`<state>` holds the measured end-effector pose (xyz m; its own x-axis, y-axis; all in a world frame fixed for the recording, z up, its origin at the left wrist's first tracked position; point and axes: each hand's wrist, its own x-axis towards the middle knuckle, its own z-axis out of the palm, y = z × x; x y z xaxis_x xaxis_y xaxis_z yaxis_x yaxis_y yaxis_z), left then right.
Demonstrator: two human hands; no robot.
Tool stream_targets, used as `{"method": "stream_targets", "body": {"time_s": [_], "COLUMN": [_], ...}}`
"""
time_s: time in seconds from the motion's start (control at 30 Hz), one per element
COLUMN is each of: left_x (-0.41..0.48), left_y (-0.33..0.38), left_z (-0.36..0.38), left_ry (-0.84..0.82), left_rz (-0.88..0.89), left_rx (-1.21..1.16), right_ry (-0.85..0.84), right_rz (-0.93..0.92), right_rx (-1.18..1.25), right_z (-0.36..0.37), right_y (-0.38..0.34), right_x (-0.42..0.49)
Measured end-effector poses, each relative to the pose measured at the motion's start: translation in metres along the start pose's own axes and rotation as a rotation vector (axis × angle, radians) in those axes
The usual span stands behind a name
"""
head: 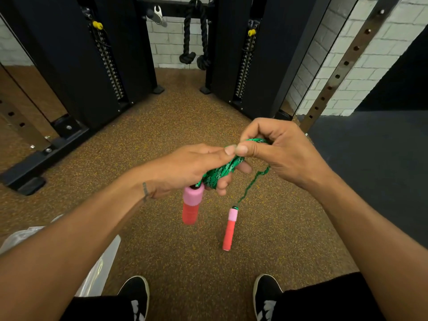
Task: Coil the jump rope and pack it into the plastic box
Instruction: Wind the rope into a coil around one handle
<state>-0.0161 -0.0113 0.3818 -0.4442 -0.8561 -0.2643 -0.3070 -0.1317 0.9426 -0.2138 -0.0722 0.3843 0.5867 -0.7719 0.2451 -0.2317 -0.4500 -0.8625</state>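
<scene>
A green braided jump rope [222,172] is bundled into a coil that lies across my left hand [194,167], which is shut on it. One pink and red handle [191,205] hangs just below that hand. My right hand [275,149] pinches the top of the coil, thumb against my left thumb. A loose strand [252,184] runs down from the right hand to the second pink and red handle [229,228], which dangles near the floor. The clear plastic box [102,265] lies at the lower left, mostly hidden behind my left forearm.
I stand on speckled brown rubber flooring [180,117], my two black shoes [136,295] at the bottom edge. A black cable machine with weight stacks [108,66] and a hanging black rope attachment [194,38] stands ahead. A perforated steel upright [342,66] rises at right.
</scene>
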Motion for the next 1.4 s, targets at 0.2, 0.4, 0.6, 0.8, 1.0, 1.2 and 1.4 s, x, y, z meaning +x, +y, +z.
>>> {"method": "stream_targets", "body": {"time_s": [0.2,0.4,0.6,0.8,1.0,1.2,1.4], "left_x": [-0.003,-0.003,-0.003,-0.003,-0.004,-0.001,0.0], "left_y": [0.002,0.005,0.003,0.006,0.009,0.008,0.004], "left_z": [0.002,0.002,-0.009,-0.014,-0.031,-0.028,-0.022], "left_ry": [-0.09,-0.059,0.141,0.129,0.313,0.386,0.547], "left_rz": [0.075,0.233,0.257,0.326,0.362,0.279,0.166], "left_rx": [-0.268,-0.666,-0.601,-0.767,-0.803,-0.741,-0.436], "right_ry": [0.018,-0.103,-0.001,-0.101,-0.25,-0.242,-0.347], "right_rz": [0.028,0.299,0.413,0.592,0.674,0.411,0.258], "right_rx": [0.06,0.383,0.381,0.464,0.431,-0.042,0.0], "right_z": [-0.002,0.008,0.009,0.018,0.042,0.052,0.044], "right_y": [0.007,0.016,0.014,0.02,0.022,0.018,-0.004], "right_x": [0.003,0.001,0.004,0.004,-0.007,-0.01,-0.014]}}
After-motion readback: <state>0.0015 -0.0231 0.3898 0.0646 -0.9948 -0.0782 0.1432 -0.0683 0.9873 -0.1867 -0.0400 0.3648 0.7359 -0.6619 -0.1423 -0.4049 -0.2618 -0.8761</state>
